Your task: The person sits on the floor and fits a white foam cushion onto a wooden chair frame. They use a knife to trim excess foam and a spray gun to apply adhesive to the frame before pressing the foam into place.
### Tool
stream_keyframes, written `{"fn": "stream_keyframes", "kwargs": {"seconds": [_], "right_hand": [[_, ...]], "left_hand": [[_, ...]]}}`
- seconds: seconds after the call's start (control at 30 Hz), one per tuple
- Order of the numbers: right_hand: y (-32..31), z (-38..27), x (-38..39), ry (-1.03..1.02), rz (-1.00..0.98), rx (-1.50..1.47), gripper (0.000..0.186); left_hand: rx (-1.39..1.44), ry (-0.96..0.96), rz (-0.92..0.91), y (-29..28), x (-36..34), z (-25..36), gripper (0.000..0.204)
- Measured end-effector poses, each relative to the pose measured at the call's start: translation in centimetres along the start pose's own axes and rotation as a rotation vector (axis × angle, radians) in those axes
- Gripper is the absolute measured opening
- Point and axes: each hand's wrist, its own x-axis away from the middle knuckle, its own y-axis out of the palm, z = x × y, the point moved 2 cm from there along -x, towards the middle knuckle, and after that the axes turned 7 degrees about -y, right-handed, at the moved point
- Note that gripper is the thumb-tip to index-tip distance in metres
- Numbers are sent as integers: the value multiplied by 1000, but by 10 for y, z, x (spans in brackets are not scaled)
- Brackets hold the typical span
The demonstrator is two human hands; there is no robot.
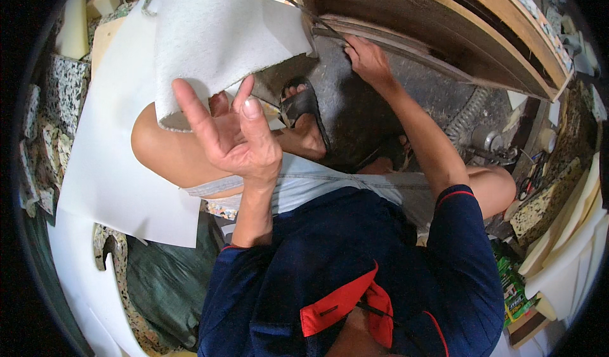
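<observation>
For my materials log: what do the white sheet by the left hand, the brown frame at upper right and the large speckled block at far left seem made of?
White sheet: matte, likely foam or felt, since its surface looks fuzzy and its edge curls. Brown frame: probably unvarnished wood, given the dull, streaky boards. Speckled block: perhaps matte bonded foam, judging by its mixed flecks.

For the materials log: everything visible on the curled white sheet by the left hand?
The curled white sheet looks soft, foam- or felt-like, fuzzy. Its lower-left corner bends under; its lower edge slants up rightward. It overlaps a smoother white sheet. The left hand is open and spread at that edge; contact is unclear.
</observation>
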Motion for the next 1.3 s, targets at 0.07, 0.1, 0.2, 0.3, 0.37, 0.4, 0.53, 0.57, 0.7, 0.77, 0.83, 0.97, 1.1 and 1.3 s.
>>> {"fn": "stream_keyframes", "kwargs": {"seconds": [0.07,0.1,0.2,0.3,0.37,0.4,0.53,0.57,0.7,0.77,0.83,0.97,1.1,1.3], "right_hand": [[1,-6,-8,6,1,3,32],[0,-7,-9,-11,23,-4,32],[-6,1,6,33,-30,58,30],[-15,18,28,100,-134,139,27],[-19,24,36,120,-172,164,26],[-19,24,36,120,-177,164,26],[-7,12,8,68,-116,143,26],[-2,8,0,60,-117,151,25],[6,14,-7,70,-144,177,23],[4,23,5,106,-197,197,22],[-4,36,26,194,-319,244,21],[-5,45,30,231,-374,238,24],[21,32,-2,126,-260,237,28],[26,41,5,182,-366,276,31]], "left_hand": [[2,-3,-20,-2,-1,0,66],[-13,4,-16,-4,-2,0,66],[-18,0,6,-8,-3,1,68],[28,-53,22,-11,-3,2,73],[19,-67,15,-14,-2,3,73],[5,-66,18,-15,-1,3,73],[-10,-55,-1,-19,-1,4,72],[-5,-56,-10,-20,-1,4,71],[-40,-49,-1,-24,-2,3,71],[-78,-38,18,-27,-3,2,71],[-70,-25,19,-30,-4,1,67],[-86,-17,26,-33,-4,-2,64],[-95,-12,13,-36,-4,-3,66],[-112,-60,60,-45,-5,-5,70]]}}
